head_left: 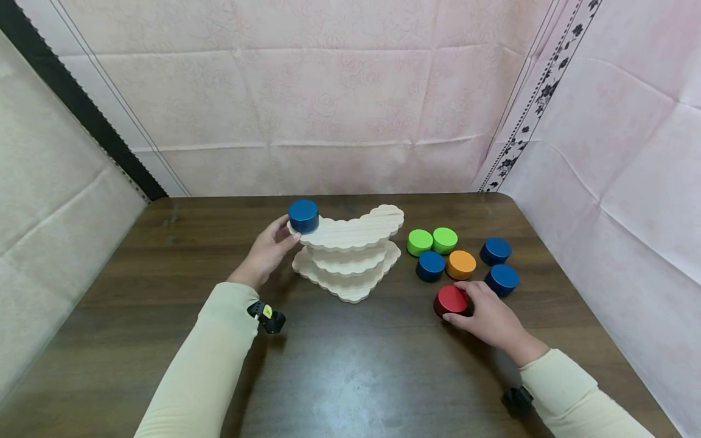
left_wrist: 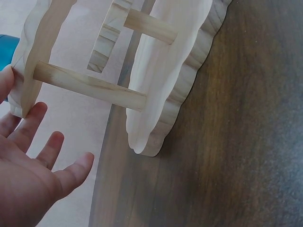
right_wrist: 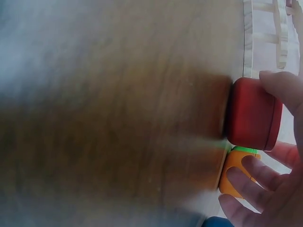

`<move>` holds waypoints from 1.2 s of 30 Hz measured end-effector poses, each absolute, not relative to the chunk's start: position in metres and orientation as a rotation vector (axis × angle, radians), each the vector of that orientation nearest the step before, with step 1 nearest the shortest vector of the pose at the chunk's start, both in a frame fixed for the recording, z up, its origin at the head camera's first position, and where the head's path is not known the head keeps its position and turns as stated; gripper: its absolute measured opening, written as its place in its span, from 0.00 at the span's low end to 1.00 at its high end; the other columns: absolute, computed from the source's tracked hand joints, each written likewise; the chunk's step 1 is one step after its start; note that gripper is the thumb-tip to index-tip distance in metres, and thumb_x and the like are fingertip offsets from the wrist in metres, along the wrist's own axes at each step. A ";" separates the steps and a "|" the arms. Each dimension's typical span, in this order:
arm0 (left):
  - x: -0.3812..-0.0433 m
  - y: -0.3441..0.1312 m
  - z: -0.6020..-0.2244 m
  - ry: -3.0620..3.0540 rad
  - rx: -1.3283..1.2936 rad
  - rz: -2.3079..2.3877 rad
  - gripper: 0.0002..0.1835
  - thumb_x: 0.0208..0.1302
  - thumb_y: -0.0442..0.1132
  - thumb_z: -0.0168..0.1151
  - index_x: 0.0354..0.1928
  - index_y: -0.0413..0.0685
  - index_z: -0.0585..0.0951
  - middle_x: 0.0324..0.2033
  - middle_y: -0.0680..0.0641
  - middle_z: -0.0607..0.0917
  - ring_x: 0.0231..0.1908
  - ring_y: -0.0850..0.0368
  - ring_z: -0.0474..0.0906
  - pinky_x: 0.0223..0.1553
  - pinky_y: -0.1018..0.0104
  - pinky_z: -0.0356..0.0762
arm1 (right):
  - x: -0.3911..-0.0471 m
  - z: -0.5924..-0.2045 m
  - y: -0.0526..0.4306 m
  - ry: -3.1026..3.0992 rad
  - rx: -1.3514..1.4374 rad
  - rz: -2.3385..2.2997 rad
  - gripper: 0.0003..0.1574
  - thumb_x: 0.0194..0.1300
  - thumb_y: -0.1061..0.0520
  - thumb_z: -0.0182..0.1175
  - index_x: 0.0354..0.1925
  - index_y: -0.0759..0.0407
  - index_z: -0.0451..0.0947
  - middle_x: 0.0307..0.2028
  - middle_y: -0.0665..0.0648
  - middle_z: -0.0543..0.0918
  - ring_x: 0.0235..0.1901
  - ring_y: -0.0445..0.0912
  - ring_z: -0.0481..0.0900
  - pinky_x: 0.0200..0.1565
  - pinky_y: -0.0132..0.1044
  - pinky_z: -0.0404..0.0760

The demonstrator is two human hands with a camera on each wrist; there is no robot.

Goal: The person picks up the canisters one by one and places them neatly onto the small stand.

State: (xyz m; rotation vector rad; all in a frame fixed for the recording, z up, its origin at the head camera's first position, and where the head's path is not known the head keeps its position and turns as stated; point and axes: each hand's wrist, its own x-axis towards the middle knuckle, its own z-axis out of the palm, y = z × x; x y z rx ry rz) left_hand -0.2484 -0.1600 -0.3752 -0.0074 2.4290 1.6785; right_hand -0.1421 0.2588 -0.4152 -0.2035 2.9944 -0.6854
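A pale wooden tiered stand (head_left: 356, 232) with scalloped cloud-like edges stands mid-table, its levels joined by round pegs (left_wrist: 90, 85). On the left end of its top tier sits a round blue tin (head_left: 303, 216). My left hand (head_left: 265, 254) pinches that end of the tier, thumb at the tin's base and fingertips against the underside, other fingers spread. To the right, my right hand (head_left: 489, 316) grips a round red tin (head_left: 452, 299) between thumb and forefinger. The red tin (right_wrist: 253, 113) is upright at the tabletop in the right wrist view, with the remaining fingers loosely extended beside it.
Behind the red tin are two green tins (head_left: 419, 242), an orange tin (head_left: 461, 264) and a blue tin (head_left: 430, 266). Two more blue tins (head_left: 502, 279) stand further right. Patterned cloth (head_left: 328, 109) hangs behind and along both sides of the brown wooden table (head_left: 339, 365).
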 end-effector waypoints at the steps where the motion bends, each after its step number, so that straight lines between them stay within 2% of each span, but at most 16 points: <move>1: -0.248 -0.160 -0.375 2.429 -0.006 1.678 0.37 0.71 0.51 0.54 0.76 0.57 0.50 0.74 0.45 0.57 0.72 0.44 0.52 0.68 0.39 0.54 | -0.142 -0.415 0.259 2.991 -0.198 -0.685 0.46 0.54 0.42 0.71 0.62 0.65 0.68 0.55 0.66 0.73 0.50 0.58 0.72 0.45 0.52 0.82; 16: -0.249 -0.162 -0.375 2.425 -0.001 1.687 0.36 0.72 0.48 0.53 0.76 0.54 0.50 0.73 0.43 0.57 0.72 0.43 0.52 0.68 0.40 0.55 | -0.144 -0.410 0.251 2.982 -0.206 -0.745 0.42 0.53 0.48 0.72 0.60 0.65 0.68 0.53 0.66 0.73 0.50 0.57 0.73 0.46 0.52 0.81; 25: -0.250 -0.162 -0.376 2.425 -0.020 1.691 0.37 0.71 0.49 0.54 0.76 0.55 0.50 0.73 0.44 0.58 0.72 0.44 0.53 0.68 0.40 0.55 | -0.145 -0.401 0.238 3.031 -0.272 -0.801 0.40 0.52 0.50 0.73 0.59 0.63 0.69 0.53 0.64 0.72 0.51 0.56 0.71 0.47 0.52 0.81; 36: -0.250 -0.160 -0.376 2.420 -0.011 1.701 0.37 0.71 0.49 0.55 0.76 0.56 0.51 0.73 0.45 0.58 0.72 0.45 0.53 0.68 0.42 0.57 | -0.152 -0.388 0.216 3.022 -0.324 -0.856 0.40 0.51 0.52 0.73 0.59 0.63 0.70 0.50 0.61 0.72 0.48 0.53 0.70 0.44 0.46 0.82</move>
